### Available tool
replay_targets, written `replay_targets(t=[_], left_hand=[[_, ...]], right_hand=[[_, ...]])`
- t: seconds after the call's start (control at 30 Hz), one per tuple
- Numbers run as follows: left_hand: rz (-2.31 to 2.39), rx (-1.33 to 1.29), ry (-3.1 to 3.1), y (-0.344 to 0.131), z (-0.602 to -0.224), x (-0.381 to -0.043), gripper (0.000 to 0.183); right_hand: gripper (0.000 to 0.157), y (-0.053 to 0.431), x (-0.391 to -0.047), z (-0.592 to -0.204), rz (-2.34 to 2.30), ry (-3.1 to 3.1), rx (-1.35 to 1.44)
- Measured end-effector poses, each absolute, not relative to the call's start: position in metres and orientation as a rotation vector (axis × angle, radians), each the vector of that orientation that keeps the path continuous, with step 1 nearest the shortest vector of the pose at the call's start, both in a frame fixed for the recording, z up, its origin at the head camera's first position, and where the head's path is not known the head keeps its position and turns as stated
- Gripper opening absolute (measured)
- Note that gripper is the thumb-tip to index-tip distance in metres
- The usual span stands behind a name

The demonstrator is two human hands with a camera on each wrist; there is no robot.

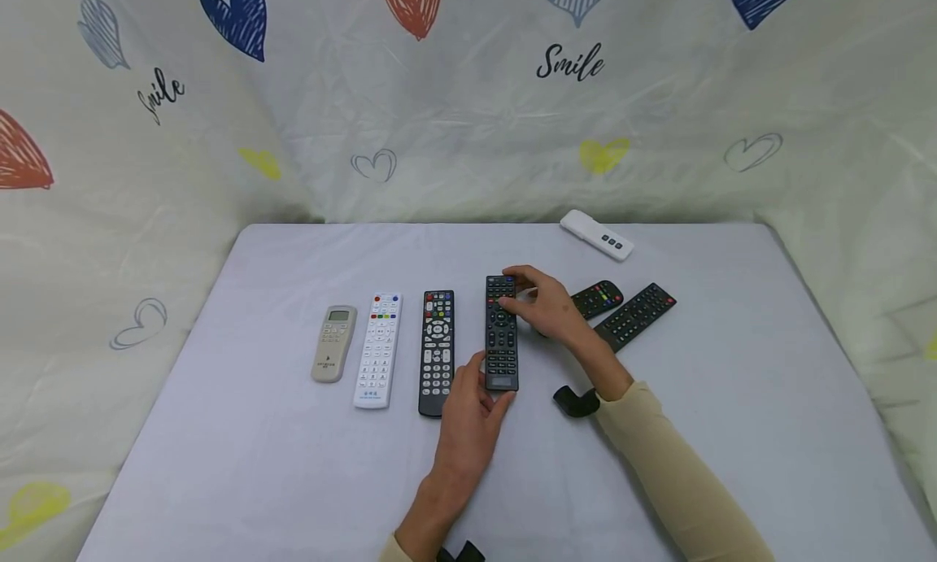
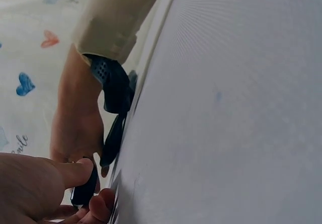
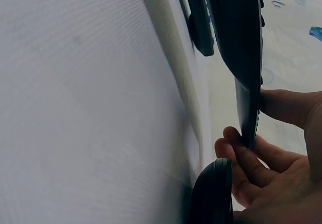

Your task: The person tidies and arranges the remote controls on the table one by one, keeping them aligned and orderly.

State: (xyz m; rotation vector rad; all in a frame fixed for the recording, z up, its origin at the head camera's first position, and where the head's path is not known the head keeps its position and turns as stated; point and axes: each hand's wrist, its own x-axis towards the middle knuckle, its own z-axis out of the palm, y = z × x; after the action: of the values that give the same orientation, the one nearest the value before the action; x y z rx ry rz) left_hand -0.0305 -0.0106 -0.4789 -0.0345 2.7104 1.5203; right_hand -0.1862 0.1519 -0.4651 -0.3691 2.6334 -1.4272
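Observation:
Both hands hold one long black remote control point(image 1: 501, 359), seen upright in the head view with its buttons facing up. My left hand point(image 1: 467, 424) grips its near end, thumb on one side and fingers on the other; in the left wrist view the remote's dark end point(image 2: 86, 190) shows between thumb and fingers. At the far end, my right hand point(image 1: 547, 306) pinches the same remote, thumb over the buttons. The right wrist view shows the remote point(image 3: 239, 27) tilted, raised off the table at least in part. Left of it lies a black remote with white buttons point(image 1: 437, 342).
Farther left on the white table point(image 1: 293, 481) lie a white remote point(image 1: 378, 350) and a small beige remote with a display point(image 1: 334, 342). Two black remotes, one partly behind the right hand point(image 1: 599, 299) and one slanted point(image 1: 637, 316), lie right. A white remote point(image 1: 596, 235) lies at the back edge.

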Motion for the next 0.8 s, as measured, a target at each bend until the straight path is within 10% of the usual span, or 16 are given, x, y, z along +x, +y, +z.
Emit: replay_targets(t=[0.8], left_hand=[[1.392,-0.157,2.658,-0.0109,-0.4713,-0.0273,0.067]], right_hand=[[0.049,0.1435,-0.185,-0.4676,-1.098,2.753,-0.487]])
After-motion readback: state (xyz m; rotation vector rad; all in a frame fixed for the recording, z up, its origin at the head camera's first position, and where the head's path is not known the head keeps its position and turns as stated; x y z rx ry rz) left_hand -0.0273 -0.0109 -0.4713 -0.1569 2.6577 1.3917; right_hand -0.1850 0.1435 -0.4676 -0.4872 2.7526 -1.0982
